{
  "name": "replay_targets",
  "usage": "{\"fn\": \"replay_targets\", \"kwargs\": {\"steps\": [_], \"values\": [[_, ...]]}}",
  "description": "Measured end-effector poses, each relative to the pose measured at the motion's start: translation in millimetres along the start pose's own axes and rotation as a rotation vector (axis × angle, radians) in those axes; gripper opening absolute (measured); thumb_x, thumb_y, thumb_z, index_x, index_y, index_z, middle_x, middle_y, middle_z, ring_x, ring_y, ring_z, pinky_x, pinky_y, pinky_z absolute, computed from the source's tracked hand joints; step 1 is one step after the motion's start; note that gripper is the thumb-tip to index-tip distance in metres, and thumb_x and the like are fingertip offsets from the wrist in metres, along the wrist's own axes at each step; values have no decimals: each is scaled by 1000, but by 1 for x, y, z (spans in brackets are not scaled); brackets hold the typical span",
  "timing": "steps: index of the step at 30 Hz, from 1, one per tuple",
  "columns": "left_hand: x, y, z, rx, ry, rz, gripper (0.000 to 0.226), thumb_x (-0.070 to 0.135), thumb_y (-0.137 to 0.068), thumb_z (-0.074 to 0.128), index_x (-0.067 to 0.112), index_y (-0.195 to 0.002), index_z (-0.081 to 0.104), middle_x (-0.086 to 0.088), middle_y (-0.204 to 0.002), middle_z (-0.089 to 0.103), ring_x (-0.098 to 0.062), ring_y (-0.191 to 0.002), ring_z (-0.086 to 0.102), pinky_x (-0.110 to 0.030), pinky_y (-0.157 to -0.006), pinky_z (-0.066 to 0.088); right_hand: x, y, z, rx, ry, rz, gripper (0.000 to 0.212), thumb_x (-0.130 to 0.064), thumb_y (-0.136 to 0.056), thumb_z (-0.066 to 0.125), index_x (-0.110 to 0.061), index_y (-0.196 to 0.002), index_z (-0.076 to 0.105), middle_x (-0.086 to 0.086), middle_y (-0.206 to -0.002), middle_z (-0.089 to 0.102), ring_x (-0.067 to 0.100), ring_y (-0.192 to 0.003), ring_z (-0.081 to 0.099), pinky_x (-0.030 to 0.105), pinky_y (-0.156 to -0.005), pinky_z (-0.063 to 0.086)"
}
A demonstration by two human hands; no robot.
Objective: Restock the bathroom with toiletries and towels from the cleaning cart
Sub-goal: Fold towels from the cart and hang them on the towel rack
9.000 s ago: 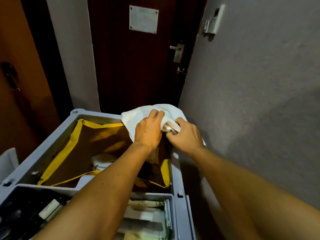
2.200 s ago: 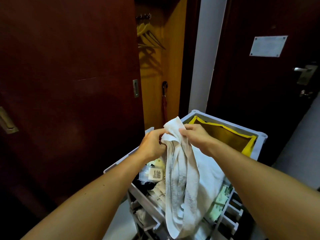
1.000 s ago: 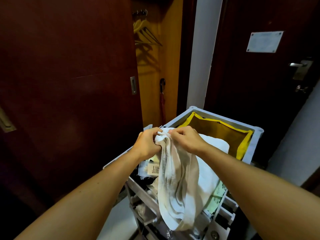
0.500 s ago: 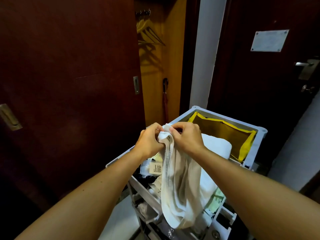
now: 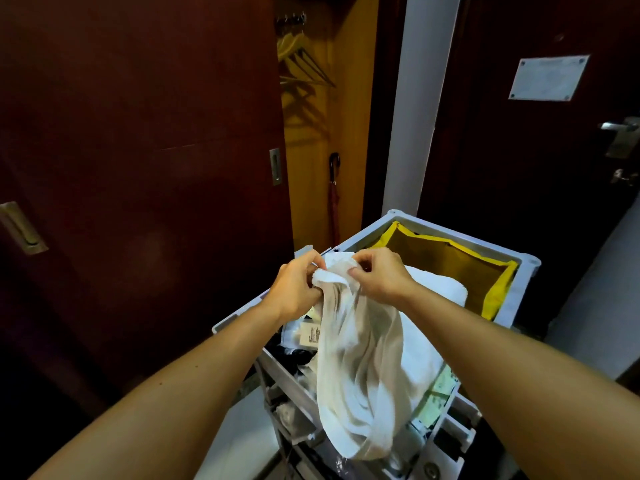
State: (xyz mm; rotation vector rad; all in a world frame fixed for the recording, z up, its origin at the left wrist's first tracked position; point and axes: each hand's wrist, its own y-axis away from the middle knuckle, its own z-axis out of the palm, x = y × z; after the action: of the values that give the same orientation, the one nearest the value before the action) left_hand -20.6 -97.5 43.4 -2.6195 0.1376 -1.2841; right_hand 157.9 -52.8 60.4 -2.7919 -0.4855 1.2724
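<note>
A white towel (image 5: 360, 368) hangs in loose folds above the grey cleaning cart (image 5: 526, 268). My left hand (image 5: 294, 289) grips its bunched top edge from the left. My right hand (image 5: 377, 275) pinches the same edge from the right, thumb and fingers curled on the cloth. A second white towel (image 5: 440, 289) lies folded on the cart behind my right wrist. Small toiletry packets (image 5: 310, 336) sit in the cart's near tray, partly hidden by the hanging towel.
A yellow-edged brown linen bag (image 5: 450, 268) fills the cart's far half. A dark sliding wardrobe door (image 5: 138, 168) stands to the left, with hangers (image 5: 301, 60) and an umbrella (image 5: 334, 199) in the open gap. The dark room door (image 5: 540, 150) is behind the cart.
Over nine seconds I turned from the linen bag and lifted the towel over the cart. In the last second my hands worked along its top edge and drew slightly apart.
</note>
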Motion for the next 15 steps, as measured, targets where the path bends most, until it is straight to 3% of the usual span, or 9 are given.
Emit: {"fn": "replay_targets", "kwargs": {"steps": [2, 5, 9, 12, 15], "values": [[-5, -2, -5, 4, -24, -15, 26, -6, -78, 70, 19, -87, 68, -3, -81, 72, -24, -76, 70, -35, -63, 57, 6, -2, -3, 53, -15, 50, 12, -16, -97, 60, -16, -98, 72, -2, -92, 69, 17, -86, 61, 27, -71, 44], [-9, -3, -10, -42, -18, -67, 28, -8, -80, 66, 19, -81, 73, -11, -82, 73, -24, -67, 67, -42, -57, 56, 12, -3, -3, 42, -19, 87, 11, -17, -100, 53, -16, -96, 63, -1, -94, 64, 18, -87, 57, 28, -72, 41], [-12, -2, -15, -70, -17, -104, 32, -3, -78, 73, 27, -70, 70, -1, -75, 71, -15, -67, 65, -29, -54, 54, 18, -7, -4, 93, -19, 139, 10, -18, -102, 46, -19, -98, 55, -1, -95, 57, 19, -87, 52, 30, -68, 37], [-15, 0, -21, -120, 26, -123, 28, -3, -74, 79, 24, -76, 72, 3, -79, 71, -15, -76, 68, -33, -69, 59, 22, -9, -7, 106, -123, 159, 9, -20, -101, 50, -18, -101, 59, 2, -98, 63, 22, -90, 58, 35, -75, 48], [-11, 3, -21, -231, 70, -140, 24, -6, -74, 80, 11, -89, 76, -7, -93, 74, -20, -89, 70, -36, -81, 60, 22, -7, -4, 69, -271, 176, 6, -20, -100, 56, -18, -97, 61, 5, -97, 67, 23, -88, 62, 34, -75, 51]]}}
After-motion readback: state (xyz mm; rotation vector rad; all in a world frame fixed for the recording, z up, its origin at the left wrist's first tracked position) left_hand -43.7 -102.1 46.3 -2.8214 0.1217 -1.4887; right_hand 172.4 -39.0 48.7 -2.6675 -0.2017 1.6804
